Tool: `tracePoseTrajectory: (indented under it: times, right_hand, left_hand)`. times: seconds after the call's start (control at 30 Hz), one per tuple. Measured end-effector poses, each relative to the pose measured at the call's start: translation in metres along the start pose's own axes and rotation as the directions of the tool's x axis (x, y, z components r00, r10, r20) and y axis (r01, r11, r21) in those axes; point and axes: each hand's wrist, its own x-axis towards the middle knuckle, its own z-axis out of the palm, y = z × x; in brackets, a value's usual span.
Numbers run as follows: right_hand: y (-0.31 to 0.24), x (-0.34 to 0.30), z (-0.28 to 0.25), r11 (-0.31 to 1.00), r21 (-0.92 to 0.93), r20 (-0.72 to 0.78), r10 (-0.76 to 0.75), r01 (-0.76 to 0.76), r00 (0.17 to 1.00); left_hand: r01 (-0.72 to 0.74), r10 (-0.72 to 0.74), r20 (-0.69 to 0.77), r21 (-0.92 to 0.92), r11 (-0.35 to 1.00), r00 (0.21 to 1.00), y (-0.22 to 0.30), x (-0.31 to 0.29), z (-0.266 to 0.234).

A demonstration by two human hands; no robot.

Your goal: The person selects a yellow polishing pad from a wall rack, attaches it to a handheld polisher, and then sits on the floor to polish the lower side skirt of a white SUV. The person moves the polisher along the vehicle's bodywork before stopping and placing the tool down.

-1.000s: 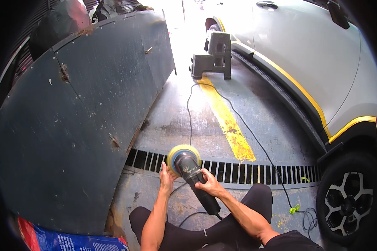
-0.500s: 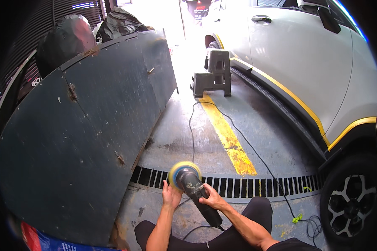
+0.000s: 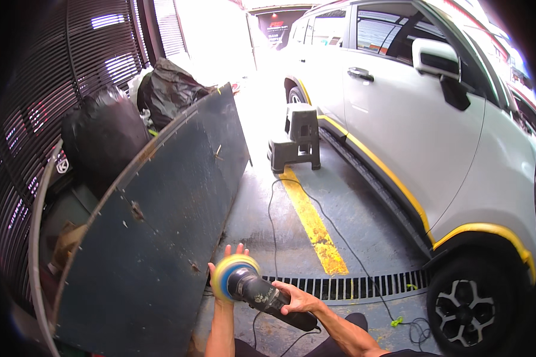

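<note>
My right hand (image 3: 299, 298) is wrapped around the black body of a corded polisher (image 3: 261, 294). The tool tilts up to the left, its round yellow foam pad (image 3: 223, 278) on a blue backing plate at the upper end. Behind the pad is my left hand (image 3: 239, 249), fingers stretched and spread, its palm hidden. Whether that palm touches the foam, I cannot tell. The pad's rim looks smeared. From the handle's lower end runs a black cord (image 3: 301, 341).
To the right stands a white car (image 3: 405, 137) with yellow tape along its trim. A grey step stool (image 3: 304, 140) is ahead on the floor. Dark panelling (image 3: 161, 220) and black bags (image 3: 104, 134) line the left. A drain grate (image 3: 345, 288) crosses the floor, with the cord beyond it.
The polisher has moved left and tilted further over. My left hand has gone from beside the tool to behind the pad, fingers spread. The view has lifted, showing more of the car.
</note>
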Motion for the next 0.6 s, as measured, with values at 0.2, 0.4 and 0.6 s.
tracePoseTrajectory:
  times: [0.2,0.4,0.6]
  right_hand:
    - [-0.201,0.016,0.055,0.999,-0.034,0.077,-0.016,0.018,0.997]
    - [-0.335,-0.008,0.088,1.000,0.007,-0.007,0.015,-0.015,1.000]
    - [-0.387,-0.055,0.102,0.999,-0.018,-0.011,-0.049,0.049,0.999]
  left_hand:
    - [0.212,-0.214,-0.051,-0.041,0.976,0.976,0.045,0.030,0.163]
    - [0.291,-0.300,-0.064,-0.114,0.950,0.952,0.065,0.056,0.293]
    - [0.208,-0.208,0.020,-0.015,0.978,0.978,0.064,0.083,0.377]
